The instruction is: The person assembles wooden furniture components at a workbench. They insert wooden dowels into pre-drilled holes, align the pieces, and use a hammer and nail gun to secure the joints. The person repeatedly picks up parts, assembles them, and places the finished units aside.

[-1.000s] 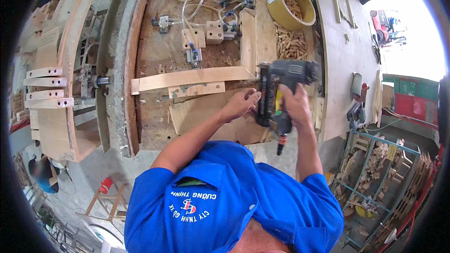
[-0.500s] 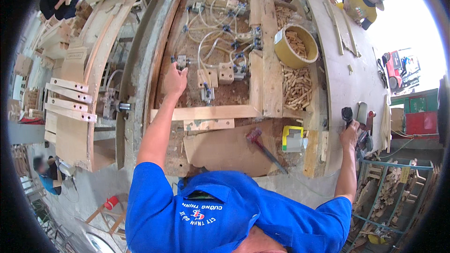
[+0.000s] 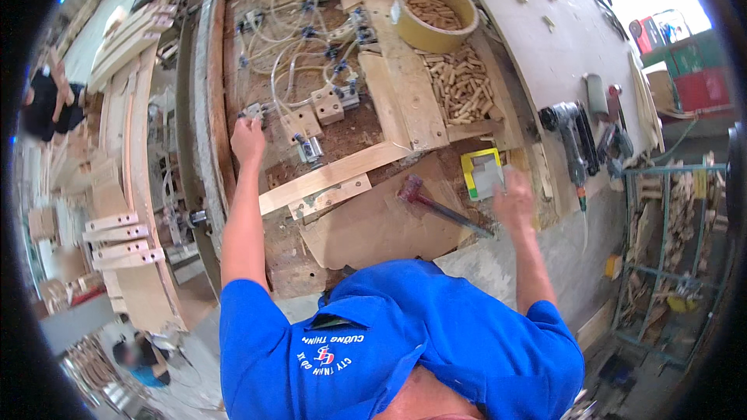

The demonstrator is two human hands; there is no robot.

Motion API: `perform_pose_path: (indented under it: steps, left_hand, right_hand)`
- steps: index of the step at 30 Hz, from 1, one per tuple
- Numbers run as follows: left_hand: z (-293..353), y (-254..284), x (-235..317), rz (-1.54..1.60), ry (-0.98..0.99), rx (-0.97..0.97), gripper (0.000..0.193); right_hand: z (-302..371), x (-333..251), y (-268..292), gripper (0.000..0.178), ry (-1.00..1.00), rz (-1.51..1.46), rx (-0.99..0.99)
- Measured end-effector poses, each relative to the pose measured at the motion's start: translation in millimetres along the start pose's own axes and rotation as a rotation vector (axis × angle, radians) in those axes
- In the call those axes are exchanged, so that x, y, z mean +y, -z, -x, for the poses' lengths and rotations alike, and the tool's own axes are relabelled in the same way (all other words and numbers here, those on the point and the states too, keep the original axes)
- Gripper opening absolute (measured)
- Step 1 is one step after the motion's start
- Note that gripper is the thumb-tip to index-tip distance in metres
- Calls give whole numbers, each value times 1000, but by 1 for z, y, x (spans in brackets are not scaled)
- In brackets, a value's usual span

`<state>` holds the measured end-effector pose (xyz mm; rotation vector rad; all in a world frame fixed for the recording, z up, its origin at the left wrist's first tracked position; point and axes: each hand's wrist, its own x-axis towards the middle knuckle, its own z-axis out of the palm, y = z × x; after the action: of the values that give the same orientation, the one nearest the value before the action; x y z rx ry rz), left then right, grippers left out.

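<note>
My left hand (image 3: 247, 142) is closed at the left side of a wooden frame (image 3: 342, 169), its fingertips on a small metal air cylinder (image 3: 253, 112). Inside the frame, clear air hoses (image 3: 276, 78) with blue-black fittings run between metal cylinders and drilled wooden blocks (image 3: 328, 106). My right hand (image 3: 514, 201), smeared by motion, is beside a yellow-edged grey piece (image 3: 484, 174); its fingers cannot be made out. To its right, a grey and black power tool (image 3: 570, 136) lies at the board's edge. A red-headed mallet (image 3: 416, 193) rests on cardboard in front of me.
Wooden dowels (image 3: 459, 85) fill a tray beside a yellow round tub (image 3: 405, 27) of more dowels. Drilled wooden bars (image 3: 128, 243) sit on the left stack. A metal rack (image 3: 665, 241) of offcuts stands at right. People (image 3: 54, 101) are at the left.
The power tool my right hand was on now lies free; that hand has moved left toward the yellow-edged piece. My left hand stays at the air cylinder while the view has shifted.
</note>
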<state>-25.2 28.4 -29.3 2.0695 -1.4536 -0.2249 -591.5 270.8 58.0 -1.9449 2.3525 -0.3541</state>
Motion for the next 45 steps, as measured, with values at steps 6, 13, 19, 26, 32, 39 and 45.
perform_pose_path:
  steps: [6,13,19,26,32,39,45]
  left_hand:
    - [96,28,18,-88,-133,-425,36]
    - [135,36,13,-223,-471,-285,40]
    - [134,37,23,-296,-398,-442,49]
    - [128,38,27,-321,-364,-512,51]
    - [125,33,30,-303,-367,-524,53]
    - [121,30,26,-299,-312,-533,53]
    - [127,21,17,-302,-369,-480,49]
  right_hand:
    - [92,-24,-44,48,-267,37,-282]
    - [89,-60,-79,49,-88,-43,-223]
    - [72,-57,-85,51,-41,-112,-217]
    - [77,-52,-91,49,-31,-155,-150]
    - [79,-45,-91,44,-46,-177,-154]
    - [73,-48,-82,41,-73,-291,-191]
    - [73,-51,-82,39,-49,-227,-223]
